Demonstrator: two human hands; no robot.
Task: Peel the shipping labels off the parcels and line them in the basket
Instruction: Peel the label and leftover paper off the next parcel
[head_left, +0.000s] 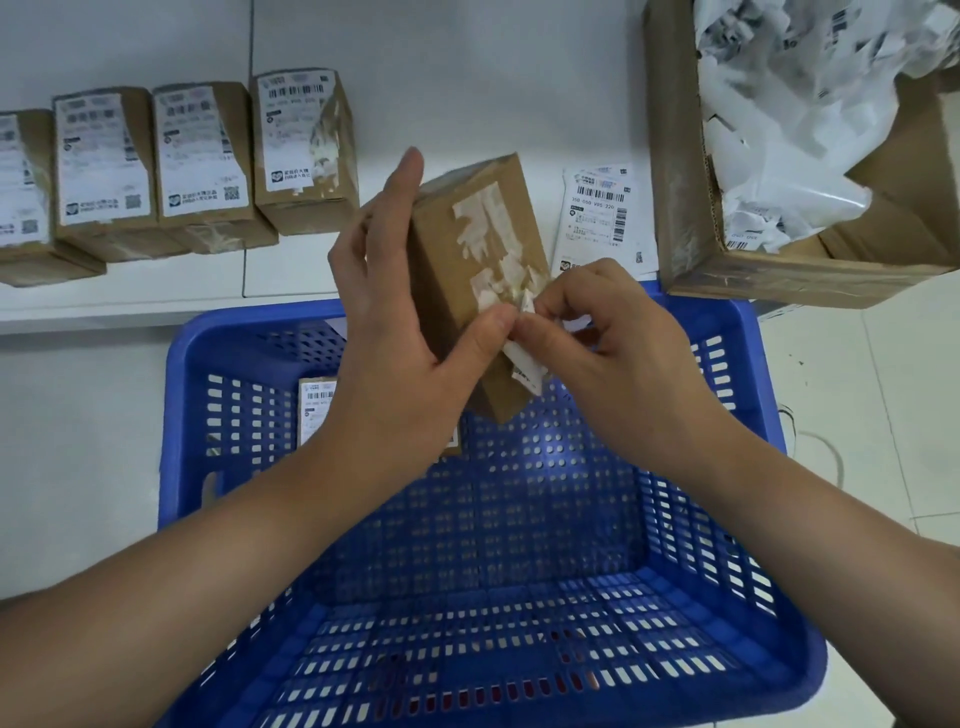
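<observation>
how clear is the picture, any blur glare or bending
Head view: wide-angle bending curves the shelf edge and the basket rim; labels on the far-left parcels are smeared and unreadable; the held parcel and both hands are fairly sharp; light is soft and even; the plastic bags in the carton look washed out.
</observation>
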